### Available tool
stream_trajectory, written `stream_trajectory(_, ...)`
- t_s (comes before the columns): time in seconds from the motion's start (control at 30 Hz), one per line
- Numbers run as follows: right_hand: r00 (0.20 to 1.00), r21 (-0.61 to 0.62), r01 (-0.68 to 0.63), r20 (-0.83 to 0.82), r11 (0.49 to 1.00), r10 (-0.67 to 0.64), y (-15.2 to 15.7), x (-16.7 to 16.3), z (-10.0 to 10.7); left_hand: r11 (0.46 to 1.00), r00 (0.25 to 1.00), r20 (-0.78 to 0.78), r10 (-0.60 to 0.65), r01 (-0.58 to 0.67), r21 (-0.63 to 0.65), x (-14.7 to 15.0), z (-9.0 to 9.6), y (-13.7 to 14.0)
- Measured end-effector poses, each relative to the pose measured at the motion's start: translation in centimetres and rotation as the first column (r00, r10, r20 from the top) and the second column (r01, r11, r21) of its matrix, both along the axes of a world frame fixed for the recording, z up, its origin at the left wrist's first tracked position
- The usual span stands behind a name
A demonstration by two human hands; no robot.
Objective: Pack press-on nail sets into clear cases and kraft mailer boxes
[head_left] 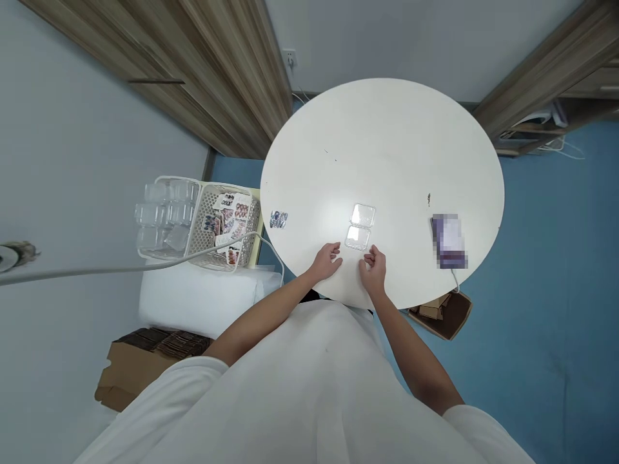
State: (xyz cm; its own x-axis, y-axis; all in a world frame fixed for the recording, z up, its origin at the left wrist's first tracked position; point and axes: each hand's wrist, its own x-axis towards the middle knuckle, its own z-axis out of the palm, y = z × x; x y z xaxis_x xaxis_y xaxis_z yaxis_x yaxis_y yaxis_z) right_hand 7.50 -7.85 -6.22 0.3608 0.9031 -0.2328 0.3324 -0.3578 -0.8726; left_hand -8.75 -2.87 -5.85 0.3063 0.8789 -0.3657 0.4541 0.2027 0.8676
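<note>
On the white table lies a clear plastic case (357,237), opened flat so that its two halves lie one beyond the other. My left hand (327,261) rests just left of the case's near half, thumb and fingers apart, holding nothing. To the right of that same half is my right hand (373,269), its fingers loosely bent and the thumb apart, with nothing visible in it. Neither hand appears to grip the case. Farther left on the table lies a small sheet with dark, shiny oval pieces (278,220).
The round white table (387,142) carries a blurred purple object (449,241) with a cable at right. Left of it stand a basket of patterned cards (206,241) and a basket of clear plastic boxes (157,214). A white cable (217,248) crosses there. Cardboard boxes (135,367) stand lower down.
</note>
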Motion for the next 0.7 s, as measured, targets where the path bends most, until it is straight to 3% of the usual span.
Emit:
stream_trajectory(0.17,0.976,0.021,0.122,0.177,0.992,-0.123,-1.8,-2.2,0.9,0.999,0.999,-0.049,-0.019,0.02,0.032,-5.9,0.5,-0.3)
stream_trajectory(0.23,0.964,0.03,0.069,0.256,0.997,-0.074,-2.1,-3.8,1.5,0.997,0.995,-0.085,0.05,-0.044,0.071,-8.9,0.8,0.0)
stream_trajectory(0.33,0.955,-0.006,-0.115,0.274,0.993,0.113,-1.3,-6.6,2.3,0.979,0.974,-0.164,0.153,-0.127,0.161,-12.7,1.2,1.6)
stream_trajectory(0.47,0.869,-0.084,-0.411,0.267,0.908,0.417,2.9,-10.5,2.8,0.958,0.944,-0.241,0.227,-0.171,0.232,-15.9,2.0,5.1)
stream_trajectory(0.7,0.803,-0.194,-0.504,0.253,0.841,0.54,11.8,-16.1,1.8,0.987,0.942,-0.319,0.108,-0.064,0.146,-17.4,1.4,10.0)
